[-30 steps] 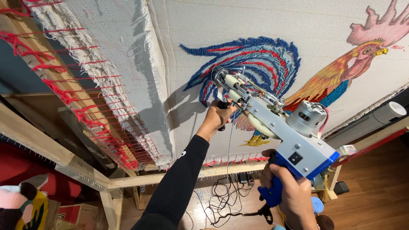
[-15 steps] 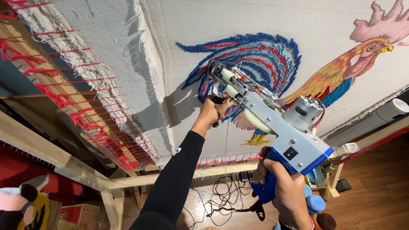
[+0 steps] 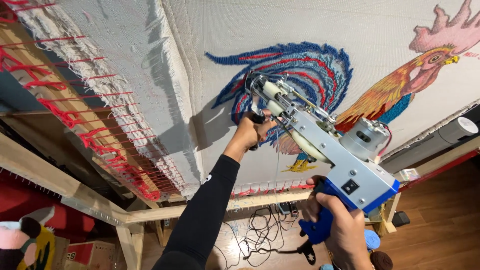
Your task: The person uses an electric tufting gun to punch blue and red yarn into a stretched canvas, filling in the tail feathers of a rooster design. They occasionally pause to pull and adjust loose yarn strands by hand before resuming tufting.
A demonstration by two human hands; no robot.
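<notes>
Now the tufting gun (image 3: 320,150) sits higher on the cloth (image 3: 320,30) than a moment ago, nose at the rooster's blue tail (image 3: 300,65), left hand (image 3: 250,132) and right hand (image 3: 337,225) both closed around its handles.

The tufting gun (image 3: 320,150) is a long grey metal machine with a blue pistol grip at its rear, a silver cylindrical motor on top and cream rollers along its body. It slants up and away, its needle end pressed against the white backing cloth (image 3: 350,25) at the blue and red tail feathers of the tufted rooster (image 3: 320,70), which stretches across that cloth.
</notes>
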